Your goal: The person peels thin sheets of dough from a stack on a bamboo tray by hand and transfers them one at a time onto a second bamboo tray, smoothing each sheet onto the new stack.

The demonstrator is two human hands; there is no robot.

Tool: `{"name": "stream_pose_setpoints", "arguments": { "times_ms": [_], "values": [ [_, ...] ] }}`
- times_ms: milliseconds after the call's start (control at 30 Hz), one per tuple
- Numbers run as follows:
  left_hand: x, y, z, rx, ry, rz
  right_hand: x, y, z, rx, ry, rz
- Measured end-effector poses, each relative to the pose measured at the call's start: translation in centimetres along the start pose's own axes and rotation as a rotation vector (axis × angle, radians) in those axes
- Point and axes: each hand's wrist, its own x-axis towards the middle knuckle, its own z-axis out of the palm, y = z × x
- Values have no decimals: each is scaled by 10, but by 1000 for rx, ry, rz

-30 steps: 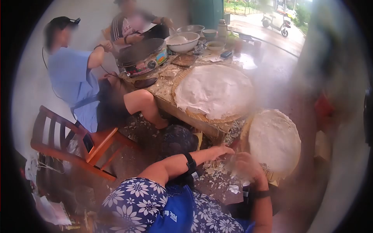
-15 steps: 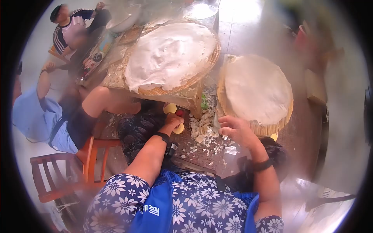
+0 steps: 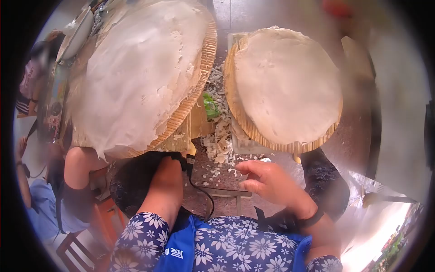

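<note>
My left forearm [image 3: 168, 186] reaches forward under the near edge of the left table; the hand itself is hidden there, so its fingers and anything in them cannot be seen. My right hand [image 3: 268, 182] hovers over my lap with its fingers apart and nothing in them. Just beyond it lies a round woven tray [image 3: 233, 97], covered by a thin pale sheet [image 3: 287, 86] that looks like dough. A larger woven tray [image 3: 206, 59] on the left bears a similar wrinkled pale sheet [image 3: 142, 77], whose edge hangs past the rim near my left arm.
Pale scraps [image 3: 219, 140] litter the floor between the trays, beside a green leafy piece [image 3: 210, 107]. A wooden table [image 3: 174, 144] supports the left tray. Another person's knee [image 3: 81, 165] and an orange-brown chair [image 3: 108, 220] are at left. A black cable [image 3: 204, 189] hangs by my left arm.
The view has shifted forward and down, so both trays appear larger. My left hand, earlier visible low beside a yellow object, is now hidden under the table edge. My right hand appears nearer my lap.
</note>
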Motion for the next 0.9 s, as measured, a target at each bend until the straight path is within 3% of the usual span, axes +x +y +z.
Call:
{"name": "stream_pose_setpoints", "arguments": {
  "times_ms": [467,900],
  "values": [
    [67,-26,44,184,-20,-66,23,14,-13,43,48,229],
    [81,-38,57,280,-40,-72,36,21,-9,81,56,350]
  ]
}}
